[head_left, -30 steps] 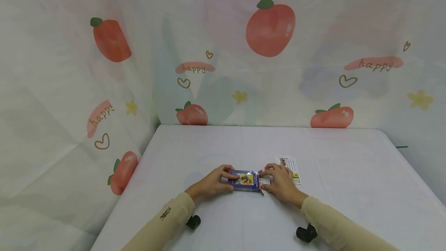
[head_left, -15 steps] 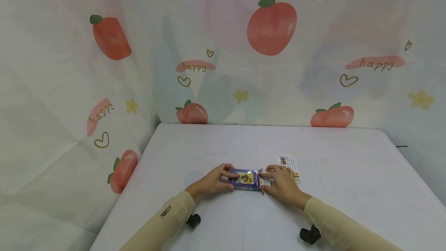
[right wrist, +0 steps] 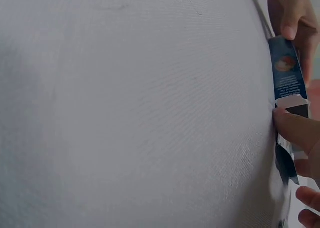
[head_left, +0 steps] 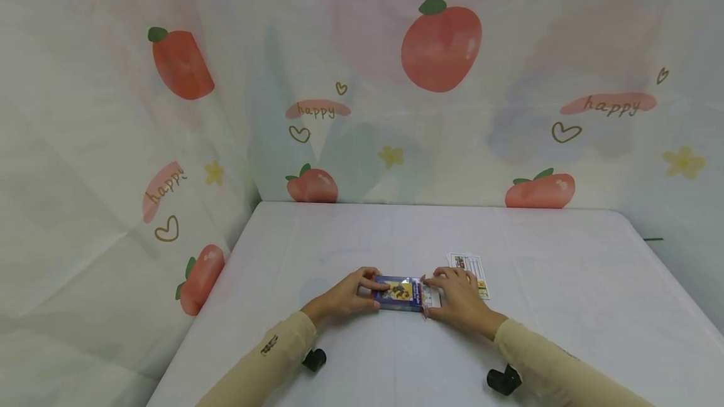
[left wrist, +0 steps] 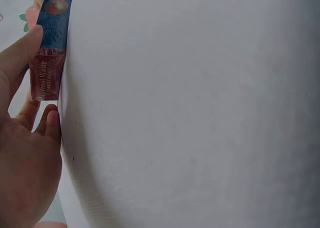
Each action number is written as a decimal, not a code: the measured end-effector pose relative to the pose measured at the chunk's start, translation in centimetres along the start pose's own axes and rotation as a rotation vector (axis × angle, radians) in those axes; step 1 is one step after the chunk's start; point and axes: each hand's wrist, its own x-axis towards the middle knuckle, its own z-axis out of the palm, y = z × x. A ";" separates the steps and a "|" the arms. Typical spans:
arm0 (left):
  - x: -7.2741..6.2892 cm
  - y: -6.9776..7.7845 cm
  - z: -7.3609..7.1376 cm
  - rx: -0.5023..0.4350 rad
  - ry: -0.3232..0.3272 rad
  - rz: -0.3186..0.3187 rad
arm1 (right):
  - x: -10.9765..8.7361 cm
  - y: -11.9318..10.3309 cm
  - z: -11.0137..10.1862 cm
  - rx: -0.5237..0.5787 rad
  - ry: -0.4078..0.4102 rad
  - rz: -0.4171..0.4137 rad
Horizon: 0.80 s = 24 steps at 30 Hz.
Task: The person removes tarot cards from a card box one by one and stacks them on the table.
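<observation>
A blue tarot card box (head_left: 398, 294), with a yellow picture on its front, lies flat on the white table. My left hand (head_left: 347, 295) grips its left end, thumb on the near side and fingers across the top and far side. In the left wrist view, that box end (left wrist: 47, 75) is dark red with lettering. My right hand (head_left: 464, 299) holds the opened right end between thumb and forefinger, at the small side flaps. A pale printed piece (head_left: 432, 297) shows at the opening. In the right wrist view, the thumb (right wrist: 295, 128) presses beside the raised flap (right wrist: 292, 102).
Printed white cards or sheets (head_left: 469, 269) lie just behind my right hand, partly covered by it. Black wrist-camera mounts (head_left: 503, 380) hang under both sleeves. A fruit-patterned cloth wall (head_left: 441, 143) stands behind the table and along its left side.
My right hand has shifted slightly right, and its thumb has moved to the near flap. More of the pale piece at the box's opening shows. The left hand and box stay nearly still.
</observation>
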 end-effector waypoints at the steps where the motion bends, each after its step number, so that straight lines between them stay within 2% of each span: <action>1: 0.0 0.0 0.0 0.000 0.000 0.000 | 0.0 0.0 0.0 -0.005 -0.003 -0.002; 13: 0.1 -0.5 0.2 0.000 0.002 -0.003 | 0.4 0.2 -0.5 -0.063 -0.027 -0.062; 18: 0.0 -0.4 0.2 -0.008 0.001 0.002 | 0.4 0.7 -0.6 -0.084 -0.027 -0.061; 24: 0.2 -0.7 0.1 0.001 -0.001 0.007 | 0.4 1.1 -1.1 -0.079 -0.027 -0.082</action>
